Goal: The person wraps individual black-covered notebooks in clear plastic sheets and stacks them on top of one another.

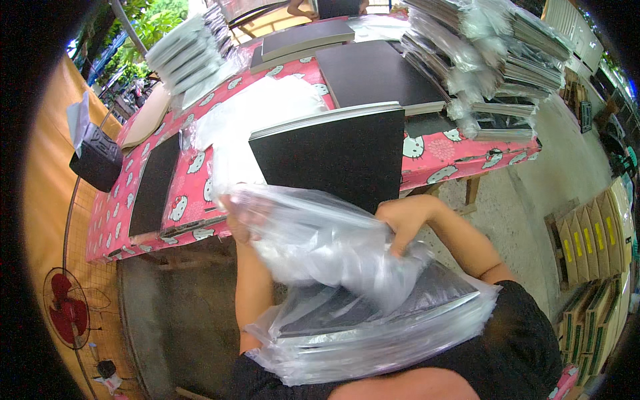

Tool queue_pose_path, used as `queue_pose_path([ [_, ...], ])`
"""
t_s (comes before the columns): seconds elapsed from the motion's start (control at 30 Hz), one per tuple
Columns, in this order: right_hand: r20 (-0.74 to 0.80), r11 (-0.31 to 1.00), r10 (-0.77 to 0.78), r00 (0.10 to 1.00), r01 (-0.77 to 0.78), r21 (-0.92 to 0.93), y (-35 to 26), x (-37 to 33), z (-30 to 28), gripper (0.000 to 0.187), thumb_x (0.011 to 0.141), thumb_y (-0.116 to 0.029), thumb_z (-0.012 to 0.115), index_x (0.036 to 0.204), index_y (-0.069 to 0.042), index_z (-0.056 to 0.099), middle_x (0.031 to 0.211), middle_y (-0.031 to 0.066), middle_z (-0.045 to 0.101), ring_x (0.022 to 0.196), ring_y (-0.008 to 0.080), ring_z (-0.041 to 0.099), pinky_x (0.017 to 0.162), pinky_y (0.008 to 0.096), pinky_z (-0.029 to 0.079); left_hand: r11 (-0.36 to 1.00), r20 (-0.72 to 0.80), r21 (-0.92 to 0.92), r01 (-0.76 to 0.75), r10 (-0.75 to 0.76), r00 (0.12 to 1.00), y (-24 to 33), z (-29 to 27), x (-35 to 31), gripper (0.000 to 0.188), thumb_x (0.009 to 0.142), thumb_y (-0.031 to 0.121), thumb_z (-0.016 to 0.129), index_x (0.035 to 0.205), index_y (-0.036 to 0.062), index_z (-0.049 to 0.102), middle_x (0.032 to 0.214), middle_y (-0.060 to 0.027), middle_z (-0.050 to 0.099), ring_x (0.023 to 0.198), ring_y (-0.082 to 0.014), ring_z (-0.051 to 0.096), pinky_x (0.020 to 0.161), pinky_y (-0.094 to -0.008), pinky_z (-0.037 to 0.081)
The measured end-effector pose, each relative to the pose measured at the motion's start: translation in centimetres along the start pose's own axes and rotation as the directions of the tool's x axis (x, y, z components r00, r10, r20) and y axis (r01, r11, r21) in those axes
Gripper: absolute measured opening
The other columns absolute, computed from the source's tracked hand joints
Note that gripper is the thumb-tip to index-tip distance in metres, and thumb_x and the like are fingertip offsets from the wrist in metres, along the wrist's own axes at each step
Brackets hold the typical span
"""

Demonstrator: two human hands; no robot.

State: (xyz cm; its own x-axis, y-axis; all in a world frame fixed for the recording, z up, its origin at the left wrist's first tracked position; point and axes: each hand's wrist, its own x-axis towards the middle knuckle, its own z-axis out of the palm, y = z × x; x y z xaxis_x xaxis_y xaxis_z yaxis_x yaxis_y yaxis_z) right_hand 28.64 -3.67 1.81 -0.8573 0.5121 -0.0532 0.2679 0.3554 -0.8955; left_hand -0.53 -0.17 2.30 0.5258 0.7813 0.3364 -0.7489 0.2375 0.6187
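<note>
Head: plastic (pixel 333 257) held, yellow labels (pixel 589 241)

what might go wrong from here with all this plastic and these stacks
The thin clear plastic bunched between the left hand and right hand might tear or crease. The film-wrapped pile against the black clothing could slide, since it sits off the table. The uneven wrapped stacks on the table's right might topple if bumped.

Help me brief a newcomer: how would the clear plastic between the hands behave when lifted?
The clear plastic is probably floppy, bunching and creasing between left hand and right hand. It is see-through, so likely light; its sheen hints at slipperiness.
</note>
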Motion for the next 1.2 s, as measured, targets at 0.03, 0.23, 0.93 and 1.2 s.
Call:
queue_pose_path([
  [0.03,-0.058,0.978,-0.057,0.997,0.067,0.195,1.6,-0.6,-0.2,0.019,0.080,-0.020,0.053,0.081,-0.002,0.060,0.075,0.0104,0.060,0.069,0.0180,0.056,0.060,0.0320,0.045,0.986,-0.045,-0.134,-0.103,0.098,0.994,0.0,0.5,-0.2,0.032,0.066,0.022,0.071,0.087,0.0024,0.057,0.072,-0.0070,0.059,0.064,-0.0133,0.056,0.055,-0.0240,0.044],
  [0.23,-0.128,0.984,0.105,0.986,-0.084,0.157,2.9,-1.1,-0.8,0.016,0.076,-0.015,0.060,0.083,-0.001,0.061,0.080,0.0089,0.061,0.082,0.0217,0.057,0.077,0.0308,0.044,0.944,-0.204,0.329,-0.016,0.087,0.975,0.4,-0.2,0.8,0.036,0.065,0.018,0.071,0.094,0.0020,0.055,0.079,-0.0102,0.060,0.067,-0.0145,0.057,0.056,-0.0238,0.046],
  [0.93,-0.772,0.886,0.305,0.558,0.131,0.445,2.7,-3.6,-1.7,0.049,0.068,-0.017,0.067,0.112,-0.005,0.048,0.076,0.0026,0.055,0.069,0.0091,0.051,0.058,0.0214,0.040,0.859,-0.363,0.465,0.213,-0.034,0.931,-0.7,-4.4,-3.2,0.037,0.077,0.030,0.059,0.098,0.0003,0.052,0.077,-0.0095,0.058,0.054,-0.0152,0.054,0.052,-0.0303,0.048],
  [1.2,-0.927,0.831,-0.162,0.338,-0.459,-0.313,-1.3,-0.9,-2.5,0.080,0.062,-0.016,0.066,0.130,-0.007,0.025,0.074,0.0145,0.053,0.058,0.0248,0.049,0.053,0.0331,0.036,0.948,-0.596,0.310,0.074,0.133,0.792,-0.1,-0.6,-0.4,0.039,0.075,0.034,0.061,0.100,0.0048,0.051,0.090,-0.0069,0.057,0.077,-0.0137,0.055,0.061,-0.0265,0.047],
])
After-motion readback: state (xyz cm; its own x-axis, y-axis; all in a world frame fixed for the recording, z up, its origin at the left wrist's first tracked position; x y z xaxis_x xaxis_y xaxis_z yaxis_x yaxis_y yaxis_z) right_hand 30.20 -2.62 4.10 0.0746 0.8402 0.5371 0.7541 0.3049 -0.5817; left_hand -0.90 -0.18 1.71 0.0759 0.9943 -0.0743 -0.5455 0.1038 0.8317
